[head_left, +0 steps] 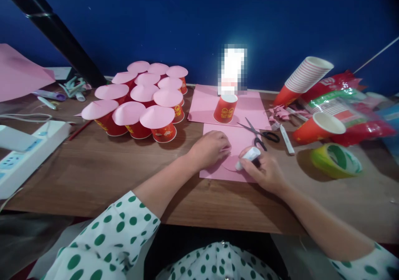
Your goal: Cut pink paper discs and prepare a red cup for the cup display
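My left hand (209, 148) rests with curled fingers on a pink paper sheet (241, 141), pressing it to the wooden table (93, 168). A small white tube, probably a glue stick (248, 157), is gripped in my right hand (264, 170), its tip touching the same sheet by a pink cut-out piece (231, 163). Just beyond my right hand lie black-handled scissors (262, 133). A single red paper cup (225, 108) stands upright on a second pink sheet (202, 103) farther back.
Several upturned red cups with pink paper cones (141, 101) cluster at the back left. A stack of cups (302, 78), one lying cup (318, 127), plastic bags (346, 101), a yellow-green tape roll (336, 160) and a white pen (286, 138) sit right. A power strip (28, 151) lies left.
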The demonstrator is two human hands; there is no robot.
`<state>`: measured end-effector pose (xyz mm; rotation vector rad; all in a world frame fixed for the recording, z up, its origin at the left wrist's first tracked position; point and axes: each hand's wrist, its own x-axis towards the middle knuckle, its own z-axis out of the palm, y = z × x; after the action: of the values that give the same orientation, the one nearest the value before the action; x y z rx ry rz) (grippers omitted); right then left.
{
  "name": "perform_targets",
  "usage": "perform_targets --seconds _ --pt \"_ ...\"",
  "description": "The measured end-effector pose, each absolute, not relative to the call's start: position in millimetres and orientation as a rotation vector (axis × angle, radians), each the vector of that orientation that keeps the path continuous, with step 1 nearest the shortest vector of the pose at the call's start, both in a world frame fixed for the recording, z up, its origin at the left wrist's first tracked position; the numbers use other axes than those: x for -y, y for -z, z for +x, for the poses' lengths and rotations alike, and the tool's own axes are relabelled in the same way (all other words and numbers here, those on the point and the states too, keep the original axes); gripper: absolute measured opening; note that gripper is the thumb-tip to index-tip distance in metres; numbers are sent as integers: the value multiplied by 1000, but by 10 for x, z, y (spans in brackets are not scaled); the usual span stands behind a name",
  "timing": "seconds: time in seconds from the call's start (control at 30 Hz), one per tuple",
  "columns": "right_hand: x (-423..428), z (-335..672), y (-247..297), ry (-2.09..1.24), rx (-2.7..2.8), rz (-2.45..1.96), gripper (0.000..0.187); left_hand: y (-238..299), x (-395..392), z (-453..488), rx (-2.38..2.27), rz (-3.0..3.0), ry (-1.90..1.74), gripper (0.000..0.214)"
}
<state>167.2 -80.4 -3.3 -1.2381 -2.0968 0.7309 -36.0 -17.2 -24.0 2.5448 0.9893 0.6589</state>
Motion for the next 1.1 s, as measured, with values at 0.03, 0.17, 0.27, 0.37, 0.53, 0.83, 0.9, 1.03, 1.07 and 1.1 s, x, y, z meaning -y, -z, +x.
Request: perform_targets --seconds 0.03,0.17,0.27,0.37,0.53,0.83,0.9,1.03,1.07,1.1 --pt "804 1662 42 -701 2085 -1236 14 242 171 -362 -986 2543 -661 17" --pt "790 1614 83 -594 2116 -1245 12 246 170 -370 -967 2545 -648 14" --pt "784 1603 104 -566 2136 -1268 14 235 173 -368 -972 2548 -653 16" --pt "792 1601 97 -526 2215 -1255 15 215 178 -356 -999 2545 -627 18" --pt "813 1596 48 -557 2282 -1252 14 218 175 -348 -1013 2556 -601 17" --pt "817 1722 71 -685 2049 -1282 18 227 170 -358 -995 2549 -636 15" --pt "811 1726 76 -694 1980 -1281 19 215 176 -357 -995 2537 -637 15" --pt "798 1684 88 -628 1987 -1258 15 220 180 -361 -991 2535 -631 16" --pt "796 1672 93 -617 2003 -1258 15 226 178 -361 -991 2536 -636 16" --pt "794 1661 98 -612 2025 -1267 14 231 176 -362 -990 2539 -641 16"
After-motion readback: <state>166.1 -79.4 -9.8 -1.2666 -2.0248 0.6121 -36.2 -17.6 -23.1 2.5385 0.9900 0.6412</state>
